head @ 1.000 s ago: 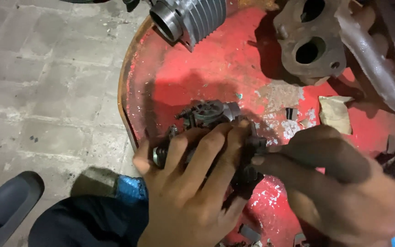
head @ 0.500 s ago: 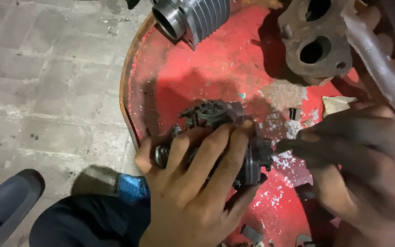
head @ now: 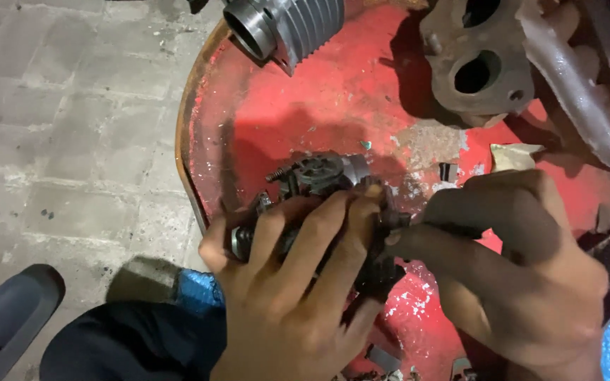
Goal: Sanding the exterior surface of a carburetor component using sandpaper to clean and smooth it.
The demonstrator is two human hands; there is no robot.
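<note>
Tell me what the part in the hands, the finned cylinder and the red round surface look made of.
Small engine part, gripped by left hand and right hand: dull grey cast metal, grimy. Finned cylinder: bright machined metal, probably aluminium. Red surface: painted steel by the look, paint chipped, rim rusty.

floor: grey paving bricks | surface: round red metal top | light: harsh, direct

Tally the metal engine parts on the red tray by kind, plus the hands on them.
Finned cylinder: 1
Rusty two-hole casting: 1
Small dark mechanical part: 1, held by left hand and right hand
Hands: 2
Total: 5
</note>
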